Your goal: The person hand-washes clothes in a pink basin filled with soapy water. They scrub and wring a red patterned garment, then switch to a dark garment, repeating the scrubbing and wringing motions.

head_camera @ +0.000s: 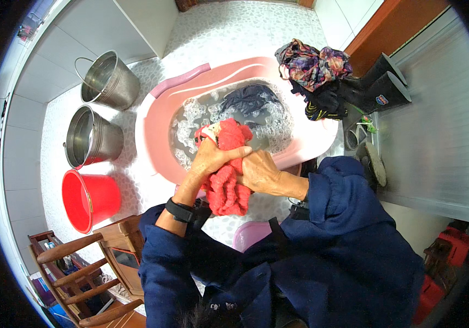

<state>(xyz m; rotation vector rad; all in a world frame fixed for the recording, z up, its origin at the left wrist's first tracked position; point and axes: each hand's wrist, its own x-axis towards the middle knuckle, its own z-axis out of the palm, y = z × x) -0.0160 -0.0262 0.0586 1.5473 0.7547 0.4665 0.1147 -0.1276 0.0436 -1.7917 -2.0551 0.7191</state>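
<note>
Bunched between my two hands is a red fluffy cloth (229,192) with a cream and black patterned part at its far end. My left hand (214,158) grips it from the left, thumb laid across the top. From the right, my right hand (260,170) is closed around the same cloth, close against the left thumb. The cloth is held over the near edge of a pink plastic tub (156,151), and its lower end hangs outside. Inside the tub, a dark blue garment (251,98) lies partly sunk in grey, foamy water (273,133).
Two metal buckets (126,86) (109,139) and a red plastic bucket (105,197) stand left. A floral cloth (314,63) and dark clothes (326,98) rest on the tub's right end, beside black rubber boots (386,92). A wooden chair (74,248) stands lower left.
</note>
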